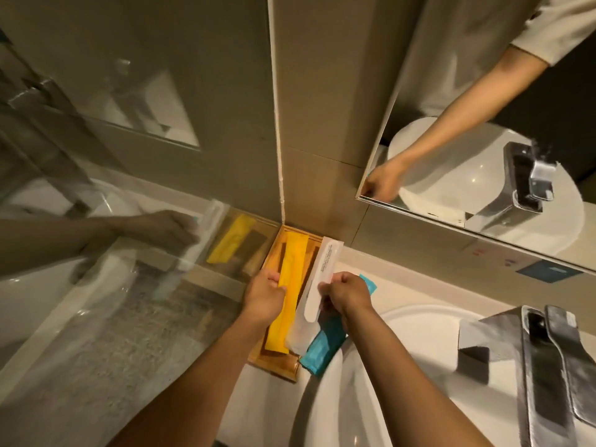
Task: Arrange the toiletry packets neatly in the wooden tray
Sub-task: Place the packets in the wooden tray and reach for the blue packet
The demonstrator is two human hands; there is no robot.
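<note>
Head view: left hand (263,296) pinching yellow packet (287,298) in tray (274,366); right hand (346,293) gripping white packet (317,285)

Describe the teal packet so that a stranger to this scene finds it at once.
Start at the white basin. Against its left rim sits the wooden tray in the wall corner. The teal packet lies slanted under the right hand, beside yellow and white packets.

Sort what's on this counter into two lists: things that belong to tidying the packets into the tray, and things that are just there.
Part of the job:
wooden tray
yellow packet
white packet
teal packet
left hand, on the yellow packet
right hand, holding the white packet

Just there:
faucet
sink basin
mirror
</note>
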